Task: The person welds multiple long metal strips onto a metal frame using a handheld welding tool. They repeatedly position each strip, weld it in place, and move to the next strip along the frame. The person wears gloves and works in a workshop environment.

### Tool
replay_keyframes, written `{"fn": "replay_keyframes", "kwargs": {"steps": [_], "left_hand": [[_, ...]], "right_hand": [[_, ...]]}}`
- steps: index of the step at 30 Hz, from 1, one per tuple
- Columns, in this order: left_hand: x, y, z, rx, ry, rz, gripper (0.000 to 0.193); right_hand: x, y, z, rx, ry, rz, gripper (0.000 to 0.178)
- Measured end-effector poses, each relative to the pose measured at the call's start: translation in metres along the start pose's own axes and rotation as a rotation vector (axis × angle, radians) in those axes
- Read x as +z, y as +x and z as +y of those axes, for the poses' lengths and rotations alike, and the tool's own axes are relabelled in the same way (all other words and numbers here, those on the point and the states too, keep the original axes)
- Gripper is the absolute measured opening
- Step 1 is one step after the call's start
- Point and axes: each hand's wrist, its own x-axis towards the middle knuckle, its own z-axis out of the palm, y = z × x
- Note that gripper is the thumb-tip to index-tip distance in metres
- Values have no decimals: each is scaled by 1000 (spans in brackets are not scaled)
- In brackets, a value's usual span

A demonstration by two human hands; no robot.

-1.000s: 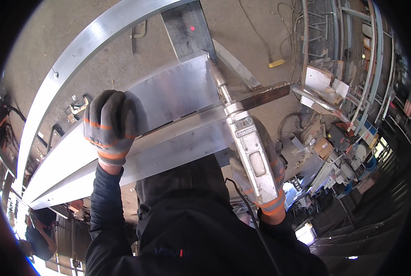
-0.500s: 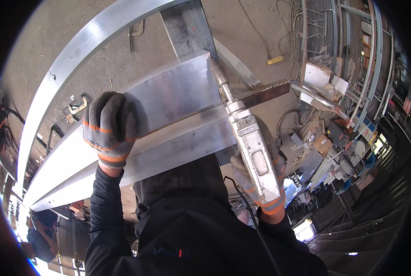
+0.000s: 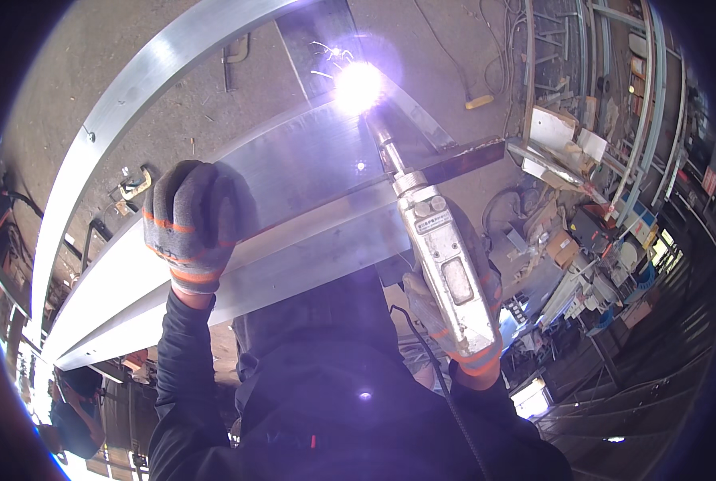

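My right hand (image 3: 490, 293), in a grey glove with orange bands, is wrapped around a handheld welding gun (image 3: 455, 276) with a pale, worn metal body. Its nozzle reaches the far right corner of a curved, shiny metal workpiece (image 3: 294, 164). A bright white-violet flash (image 3: 359, 86) with sparks hides the nozzle tip and the spot it meets. My left hand (image 3: 188, 228), gloved the same way, is closed over the workpiece toward its left part, fingers curled at its ridge. A black cable (image 3: 442, 383) runs below the gun past my sleeve.
A large curved metal band (image 3: 93, 132) arcs along the left and far side. Beneath the workpiece, a dark steel bar (image 3: 466, 163) sticks out right. Clamps (image 3: 136, 183) lie on the floor. Boxes, scrap and metal frames (image 3: 570, 248) crowd the right. Another person (image 3: 77, 413) is at lower left.
A bright flash with sparks has appeared at the gun's tip, where half a second ago there was only a small glow. The gun and right hand have shifted slightly; the left hand stays put.
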Motion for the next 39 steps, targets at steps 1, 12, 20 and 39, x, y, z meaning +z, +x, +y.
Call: {"fn": "replay_keyframes", "kwargs": {"steps": [1,12,20,39], "left_hand": [[1,0,0,6,0,7,28],[-1,0,-1,23,13,-3,28],[3,-2,-2,15,6,23,29],[-1,0,1,10,24,-12,28]], "right_hand": [[1,0,0,12,2,37,48],[-33,-9,-4,27,38,-69,58],[-62,10,-9,274,355,-582,86],[-32,-3,-10,190,237,-293,85]]}}
